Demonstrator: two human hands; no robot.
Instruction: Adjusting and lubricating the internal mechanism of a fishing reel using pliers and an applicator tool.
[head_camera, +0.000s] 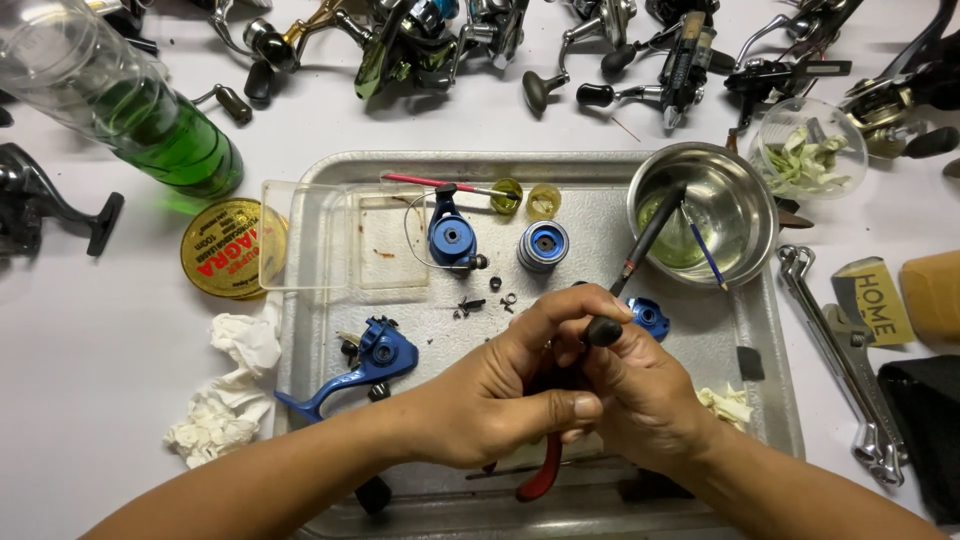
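The left hand (500, 395) and right hand (640, 390) pinched a small dark part together over the metal tray (300, 330), red-handled pliers (545, 470) slanting down-left beneath them.

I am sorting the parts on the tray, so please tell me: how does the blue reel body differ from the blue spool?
The reel body is an irregular casting with a long foot and lies flat near the left hand; the spool is a small round cylinder standing upright. The reel body is solid blue; the spool is mostly silver with blue bands. Both lie apart on the metal tray, untouched by either hand.
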